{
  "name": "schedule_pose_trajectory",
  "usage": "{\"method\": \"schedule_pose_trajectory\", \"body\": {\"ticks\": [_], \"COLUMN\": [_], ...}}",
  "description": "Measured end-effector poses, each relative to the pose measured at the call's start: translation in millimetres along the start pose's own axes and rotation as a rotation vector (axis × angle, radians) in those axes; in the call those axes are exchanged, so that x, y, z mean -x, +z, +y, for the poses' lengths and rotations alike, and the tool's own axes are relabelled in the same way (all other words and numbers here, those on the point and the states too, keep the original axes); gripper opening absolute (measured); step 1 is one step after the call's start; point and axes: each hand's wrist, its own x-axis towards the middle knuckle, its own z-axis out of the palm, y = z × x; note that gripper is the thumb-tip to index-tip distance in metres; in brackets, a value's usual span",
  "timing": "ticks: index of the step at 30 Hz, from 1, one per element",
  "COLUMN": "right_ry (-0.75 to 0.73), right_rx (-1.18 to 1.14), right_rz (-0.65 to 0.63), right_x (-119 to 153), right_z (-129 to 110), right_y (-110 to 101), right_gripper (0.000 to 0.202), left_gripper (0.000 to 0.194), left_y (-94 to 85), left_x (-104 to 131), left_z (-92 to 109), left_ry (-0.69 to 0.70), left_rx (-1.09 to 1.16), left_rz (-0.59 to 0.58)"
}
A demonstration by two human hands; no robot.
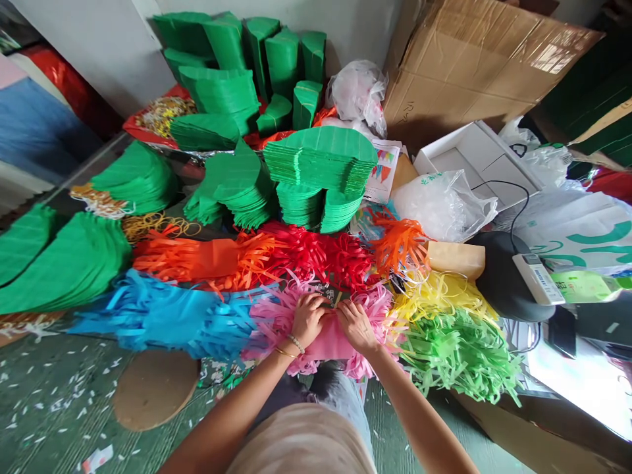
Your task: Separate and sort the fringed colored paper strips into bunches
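Observation:
A pink fringed paper stack point(336, 343) lies in front of me, with cut strips fanning out on both sides of its plain middle. My left hand point(309, 320), with bracelets at the wrist, is closed on its far edge, fingers curled inward. Close beside it, my right hand point(356, 324) pinches the same edge, fingertips bent down. A small light strip shows between the two hands; what it is I cannot make out. Blue fringed paper point(170, 316) lies to the left, and red fringed paper point(316, 253) lies just beyond the hands.
Orange point(217, 258), yellow point(451, 296) and light green fringed paper point(459, 352) surround the pink. Green paper stacks point(320, 158) fill the back and left. To the right are a plastic bag point(439, 204), a white box point(474, 158) and a phone point(561, 332). A round stool point(155, 388) stands below.

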Motion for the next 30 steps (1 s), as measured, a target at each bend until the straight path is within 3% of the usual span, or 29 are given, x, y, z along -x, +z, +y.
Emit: {"method": "schedule_pose_trajectory", "body": {"ticks": [8,16,23,30], "right_ry": [0.049,0.055,0.100,0.218], "right_rx": [0.038,0.042,0.029,0.020], "right_rz": [-0.046,-0.110,-0.182,-0.146], "right_x": [-3,0,-20,-27], "right_z": [3,16,14,5], "right_y": [4,-4,-12,-20], "right_gripper": [0.025,0.029,0.028,0.023], "left_gripper": [0.011,0.010,0.011,0.012], "left_y": [-1.9,-2.1,-6.0,-7.7], "left_x": [1,1,-2,4], "left_z": [-4,-9,-10,-10], "left_ry": [-0.089,-0.060,-0.052,-0.088], "left_rx": [-0.032,-0.040,-0.041,-0.027], "left_rz": [0.026,-0.008,-0.057,-0.033]}}
